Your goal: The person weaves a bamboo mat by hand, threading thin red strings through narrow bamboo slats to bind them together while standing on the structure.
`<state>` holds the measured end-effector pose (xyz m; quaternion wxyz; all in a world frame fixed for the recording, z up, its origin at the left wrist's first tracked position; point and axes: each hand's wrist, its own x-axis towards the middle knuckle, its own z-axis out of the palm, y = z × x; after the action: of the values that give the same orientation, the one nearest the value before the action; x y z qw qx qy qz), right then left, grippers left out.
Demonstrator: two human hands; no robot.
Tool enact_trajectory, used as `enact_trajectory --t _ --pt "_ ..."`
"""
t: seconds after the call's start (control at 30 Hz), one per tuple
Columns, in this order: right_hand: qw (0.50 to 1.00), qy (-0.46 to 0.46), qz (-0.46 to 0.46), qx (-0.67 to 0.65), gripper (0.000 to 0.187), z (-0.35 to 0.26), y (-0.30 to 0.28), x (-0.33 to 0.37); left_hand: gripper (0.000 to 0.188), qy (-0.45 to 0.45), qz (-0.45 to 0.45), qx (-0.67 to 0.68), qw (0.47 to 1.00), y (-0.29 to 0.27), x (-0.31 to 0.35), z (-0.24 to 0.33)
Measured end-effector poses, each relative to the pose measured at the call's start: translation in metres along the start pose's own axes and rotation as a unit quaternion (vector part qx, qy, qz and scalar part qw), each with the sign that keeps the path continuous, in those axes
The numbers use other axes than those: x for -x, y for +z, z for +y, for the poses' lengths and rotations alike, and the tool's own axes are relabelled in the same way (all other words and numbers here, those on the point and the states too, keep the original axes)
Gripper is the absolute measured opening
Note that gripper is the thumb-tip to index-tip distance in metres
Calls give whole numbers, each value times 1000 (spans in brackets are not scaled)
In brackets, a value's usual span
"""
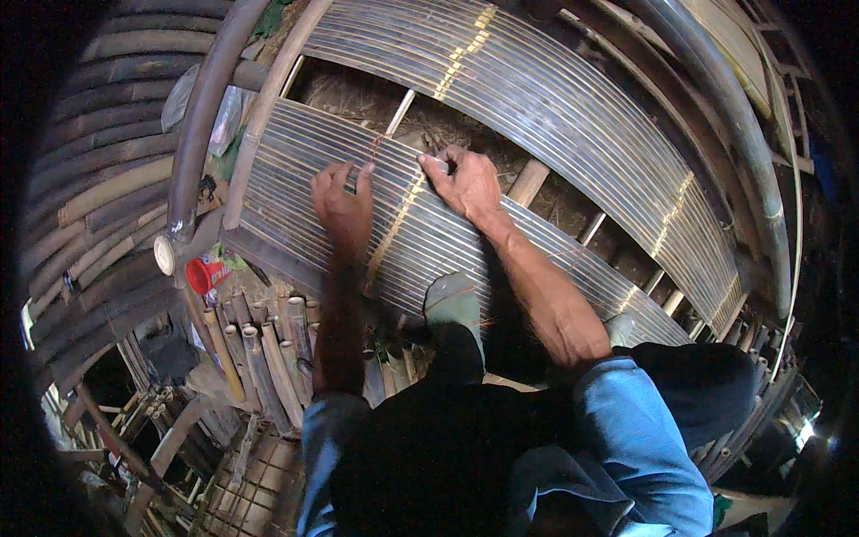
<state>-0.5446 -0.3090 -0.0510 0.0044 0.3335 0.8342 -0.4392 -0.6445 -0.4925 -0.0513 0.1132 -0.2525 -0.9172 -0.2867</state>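
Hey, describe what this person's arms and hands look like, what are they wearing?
Both hands, the left hand and the right hand, are bare, with no gloves, rings or watch visible. The forearms are uncovered; blue sleeves are pushed up to about the elbows. The fabric looks like a plain, loose shirt.

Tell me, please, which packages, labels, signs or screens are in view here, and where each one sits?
Red plastic container: left of the slat panel, among bamboo poles; small, round, red with a light patch.
Clear plastic bag: upper left, beside the dark curved pipe; crumpled, see-through.
No signs or screens show.
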Motion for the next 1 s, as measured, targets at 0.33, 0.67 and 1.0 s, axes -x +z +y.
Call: enact_trajectory --t 0.33,0.67,1.0 --pt "993 -54 45 99 44 -7 4 2 17 -88 -92 -55 990 32 4 4" --pt "992 -57 32 108 46 -4 3 0 30 -156 -259 376 876 -103 -74 19" --pt "978 -167 99 80 29 10 -10 -12 40 -354 -155 527 757 -138 -123 -106"
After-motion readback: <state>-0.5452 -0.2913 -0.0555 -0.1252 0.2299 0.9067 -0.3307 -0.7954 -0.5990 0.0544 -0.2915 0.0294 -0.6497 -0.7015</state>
